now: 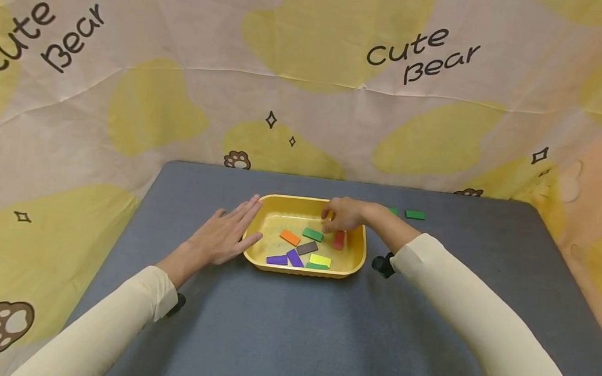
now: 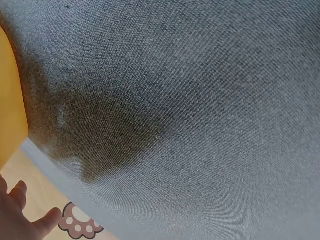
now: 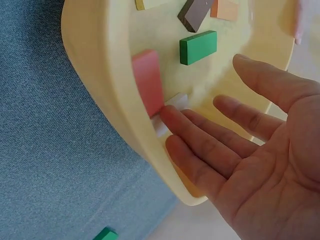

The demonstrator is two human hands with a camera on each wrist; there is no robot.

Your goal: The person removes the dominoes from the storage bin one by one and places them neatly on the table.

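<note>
A yellow plastic basin [image 1: 272, 218] holds several small rectangular blocks. My left hand [image 1: 219, 235] lies at the basin's left rim with straight fingers, its thumb reaching over the edge. My right hand [image 1: 349, 213] is inside the far right part of the basin, holding nothing. In the right wrist view its fingers are loosely spread, fingertips right by a red block [image 3: 147, 82] and a pale block [image 3: 176, 104]. Close by lie a green block [image 1: 312, 234], an orange block [image 1: 290, 237] and a dark brown block [image 1: 307, 248].
Purple blocks [image 1: 277, 260] and a yellow block [image 1: 320, 260] over a green one lie along the basin's near side. On the blue-grey table [image 1: 280, 332], a green block [image 1: 415, 214] sits beyond the right arm, another partly hidden beside it. A printed cloth [image 1: 315, 55] hangs behind.
</note>
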